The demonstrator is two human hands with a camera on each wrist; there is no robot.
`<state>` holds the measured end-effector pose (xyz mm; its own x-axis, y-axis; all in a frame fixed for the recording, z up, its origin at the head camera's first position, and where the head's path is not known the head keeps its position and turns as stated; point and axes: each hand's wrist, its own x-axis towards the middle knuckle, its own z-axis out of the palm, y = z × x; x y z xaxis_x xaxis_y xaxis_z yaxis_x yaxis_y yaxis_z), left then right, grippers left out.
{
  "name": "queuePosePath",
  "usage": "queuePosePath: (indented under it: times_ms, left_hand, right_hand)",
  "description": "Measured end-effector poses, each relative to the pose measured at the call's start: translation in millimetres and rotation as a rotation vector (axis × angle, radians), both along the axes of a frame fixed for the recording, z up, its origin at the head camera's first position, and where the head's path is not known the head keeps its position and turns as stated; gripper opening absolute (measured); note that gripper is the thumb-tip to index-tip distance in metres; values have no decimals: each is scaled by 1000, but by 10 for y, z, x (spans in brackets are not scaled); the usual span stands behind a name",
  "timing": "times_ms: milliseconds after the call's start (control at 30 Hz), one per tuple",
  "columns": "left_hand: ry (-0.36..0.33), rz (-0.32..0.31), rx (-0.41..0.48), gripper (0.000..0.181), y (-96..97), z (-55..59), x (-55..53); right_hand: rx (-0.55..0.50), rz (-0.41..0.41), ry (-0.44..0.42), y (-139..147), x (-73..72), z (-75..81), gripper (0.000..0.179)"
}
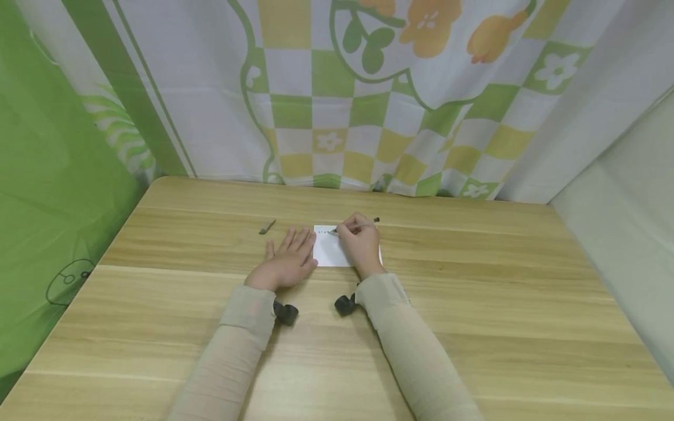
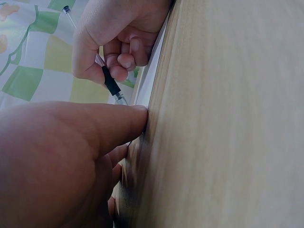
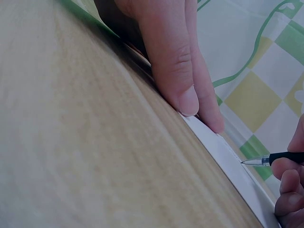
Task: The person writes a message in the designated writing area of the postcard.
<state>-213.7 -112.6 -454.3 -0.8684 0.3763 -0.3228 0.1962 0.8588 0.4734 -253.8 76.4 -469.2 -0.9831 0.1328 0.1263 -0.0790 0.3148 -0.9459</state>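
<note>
A small white sheet of paper (image 1: 329, 255) lies on the wooden table, with a short row of dark marks along its top edge. My right hand (image 1: 362, 242) pinches a pen (image 1: 363, 224) with a clear barrel and black grip, its tip at the end of those marks. In the right wrist view the pen tip (image 3: 243, 162) meets the paper (image 3: 228, 161). Fingers spread, my left hand (image 1: 286, 260) rests flat on the table, and its thumb and a fingertip press the paper's left edge. The pen cap (image 1: 267, 227) lies just beyond the left hand.
The wooden table (image 1: 500, 304) stretches out on both sides of the arms. A patterned curtain (image 1: 295, 117) hangs along its far edge, with green cloth (image 1: 52, 175) at left. A black wrist camera (image 1: 286, 314) sits on each sleeve.
</note>
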Motion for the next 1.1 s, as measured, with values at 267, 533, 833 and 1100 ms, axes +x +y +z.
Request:
queuePosePath:
  times_ms: [267, 533, 833, 1100]
  left_hand:
    - [8, -4, -6, 69, 1, -15, -3]
    - [8, -6, 2, 69, 0, -1, 8]
    - [8, -4, -2, 68, 8, 14, 19]
    - [16, 0, 5, 68, 5, 22, 18]
  right_hand:
    - [-7, -1, -3, 4, 9, 7, 8]
    - [-27, -13, 18, 11, -12, -7, 11]
    - [-41, -17, 15, 14, -12, -4, 11]
    - [-65, -18, 9, 19, -15, -3, 13]
